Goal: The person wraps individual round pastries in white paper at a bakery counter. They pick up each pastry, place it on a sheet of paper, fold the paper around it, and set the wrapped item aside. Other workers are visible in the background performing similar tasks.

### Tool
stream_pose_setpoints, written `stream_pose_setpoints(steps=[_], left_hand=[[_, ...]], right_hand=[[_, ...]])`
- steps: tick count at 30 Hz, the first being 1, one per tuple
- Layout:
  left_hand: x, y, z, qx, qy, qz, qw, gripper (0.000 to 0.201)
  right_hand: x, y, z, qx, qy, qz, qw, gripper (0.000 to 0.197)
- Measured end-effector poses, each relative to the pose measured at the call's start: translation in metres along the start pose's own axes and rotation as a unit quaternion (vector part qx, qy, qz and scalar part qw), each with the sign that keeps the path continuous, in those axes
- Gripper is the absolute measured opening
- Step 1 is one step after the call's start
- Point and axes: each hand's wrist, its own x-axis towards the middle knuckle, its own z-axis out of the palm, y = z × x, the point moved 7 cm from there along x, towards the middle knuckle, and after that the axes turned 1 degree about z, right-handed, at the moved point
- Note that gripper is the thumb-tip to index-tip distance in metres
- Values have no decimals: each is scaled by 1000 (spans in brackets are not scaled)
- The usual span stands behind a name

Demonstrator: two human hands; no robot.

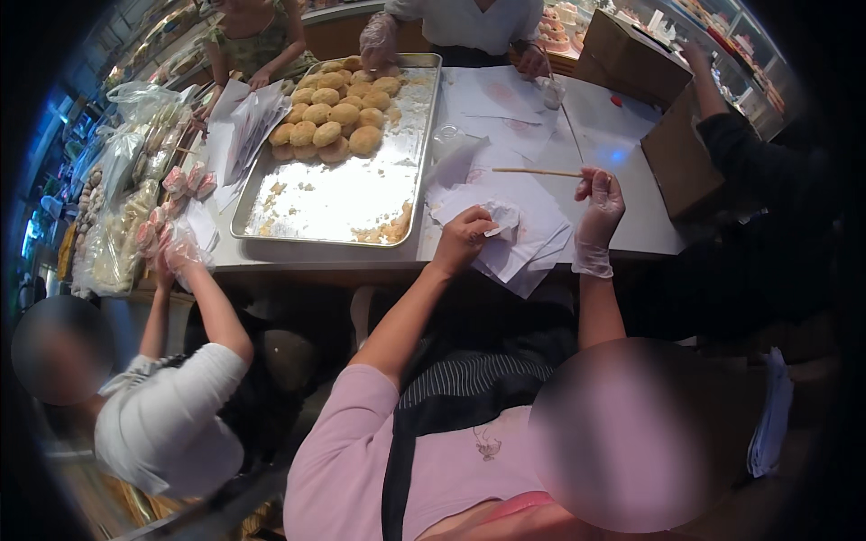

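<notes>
My left hand (465,238) is closed on a folded piece of white paper (507,222), above a loose pile of white paper sheets (541,245) at the table's near edge. A clear thin glove covers my right hand (603,209). Its raised fingers pinch one end of a thin wooden stick (534,171), which points left over the papers. To the left of my hands lies a large metal tray (361,203), with round golden-brown buns (327,113) stacked in its far half and crumbs in its near half.
At the left, a co-worker's gloved hands (180,251) hold red-and-white wrapped pieces. Across the table another person's gloved hand (379,42) reaches the buns. Plastic bags (135,198) and a paper stack (248,131) stand left of the tray; cardboard boxes (681,158) stand right.
</notes>
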Motion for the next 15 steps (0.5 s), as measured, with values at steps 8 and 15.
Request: stream_pose_setpoints(steps=[8,15], left_hand=[[3,5,1,-15,-3,-6,1000,27],[1,-1,2,-5,0,-4,1000,22]], right_hand=[[-30,31,-42,-40,-12,102,994,26],[-6,-3,-11,-39,-49,6,998,22]])
